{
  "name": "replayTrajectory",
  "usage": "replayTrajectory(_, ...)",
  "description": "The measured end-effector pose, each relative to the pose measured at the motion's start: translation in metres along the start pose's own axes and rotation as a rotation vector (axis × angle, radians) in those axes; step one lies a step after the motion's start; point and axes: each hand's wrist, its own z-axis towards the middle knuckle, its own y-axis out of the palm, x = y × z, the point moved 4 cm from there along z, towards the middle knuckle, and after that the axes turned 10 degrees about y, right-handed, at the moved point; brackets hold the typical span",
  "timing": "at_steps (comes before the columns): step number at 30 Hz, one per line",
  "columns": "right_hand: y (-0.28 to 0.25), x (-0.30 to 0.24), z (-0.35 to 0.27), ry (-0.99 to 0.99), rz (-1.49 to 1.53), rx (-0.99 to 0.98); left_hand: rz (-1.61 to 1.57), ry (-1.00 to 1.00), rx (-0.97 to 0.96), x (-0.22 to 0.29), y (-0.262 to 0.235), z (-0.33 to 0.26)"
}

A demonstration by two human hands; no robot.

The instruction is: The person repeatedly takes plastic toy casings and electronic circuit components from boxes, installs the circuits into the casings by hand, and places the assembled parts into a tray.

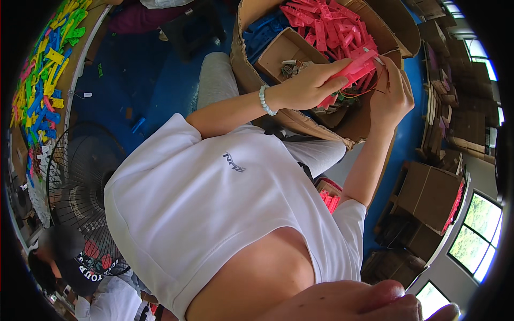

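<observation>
My left hand [308, 85], with a beaded bracelet [266, 100] at its wrist, is closed around a bright pink plastic shell [357, 69]. At the shell's right end, my right hand [393, 93] has its fingers bent and pressed together. Thin red and dark wires [368, 92] hang between the hands; what exactly the right fingertips pinch is too small to make out. Both hands are above a large open cardboard box [302, 125]. Inside it lies a heap of similar pink shells [326, 27], beside a smaller carton [292, 45] and small wired parts.
Blue plastic parts [265, 35] fill the box's left corner. A black fan [83, 187] stands at left, near a table heaped with coloured parts [45, 80]. Another person [110, 297] sits at lower left. Stacked cartons [428, 195] line the right side.
</observation>
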Motion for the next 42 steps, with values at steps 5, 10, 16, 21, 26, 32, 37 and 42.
replayTrajectory(5, 0.004, 0.021, -0.001, 0.224, 0.651, -0.101, -0.863, -0.199, 0.139, -0.002, 0.012, 0.000)
replayTrajectory(10, 0.026, 0.040, -0.018, 0.419, 0.882, -0.030, -1.081, -0.191, 0.131, 0.003, 0.015, 0.001)
replayTrajectory(16, 0.045, 0.060, -0.030, 0.512, 0.869, 0.179, -0.991, -0.066, 0.040, 0.026, 0.020, 0.007)
replayTrajectory(21, 0.063, 0.043, -0.055, 0.762, 1.303, -0.085, -0.457, 0.045, 0.221, -0.008, -0.001, 0.012)
replayTrajectory(26, 0.059, 0.041, -0.054, 0.730, 1.770, -0.227, -0.309, 0.133, 0.254, -0.025, -0.002, 0.012)
replayTrajectory(32, 0.063, 0.035, -0.049, 0.769, 1.395, -0.087, -0.146, 0.129, 0.139, -0.037, -0.002, 0.014)
replayTrajectory(37, 0.073, 0.040, -0.050, 0.807, 1.429, -0.049, -0.161, 0.186, 0.191, -0.042, 0.000, 0.015)
replayTrajectory(42, 0.067, 0.027, -0.053, 0.862, 1.408, -0.071, -0.697, -0.030, 0.410, -0.061, -0.003, 0.014)
